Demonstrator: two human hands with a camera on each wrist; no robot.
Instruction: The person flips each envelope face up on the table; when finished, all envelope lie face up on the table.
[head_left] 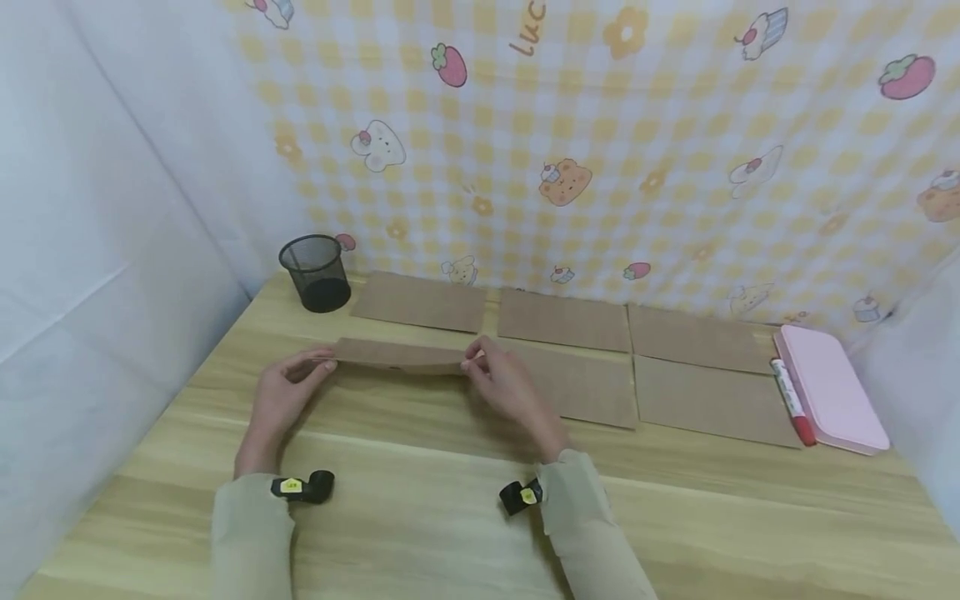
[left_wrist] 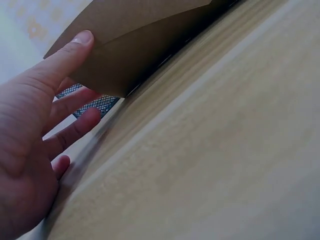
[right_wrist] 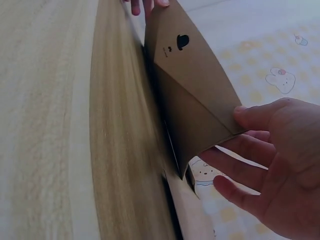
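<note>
Both hands hold a brown kraft paper envelope (head_left: 401,353) by its two short ends, tilted up near the tabletop. My left hand (head_left: 281,396) pinches the left end, thumb on the near face and fingers behind. At the other end my right hand (head_left: 510,383) pinches the edge the same way. The right wrist view shows the envelope's pointed flap (right_wrist: 195,65) with a small black hat print (right_wrist: 183,42). In the left wrist view, the left thumb (left_wrist: 82,39) lies on the paper while the lower fingers spread loosely below.
Behind lies a row of three brown envelopes (head_left: 564,319); two more (head_left: 716,400) lie in front at the right. A black mesh pen holder (head_left: 317,275) stands back left. A pink case (head_left: 834,387) and red-capped marker (head_left: 793,402) lie at the right. A patterned curtain (head_left: 510,167) hangs behind.
</note>
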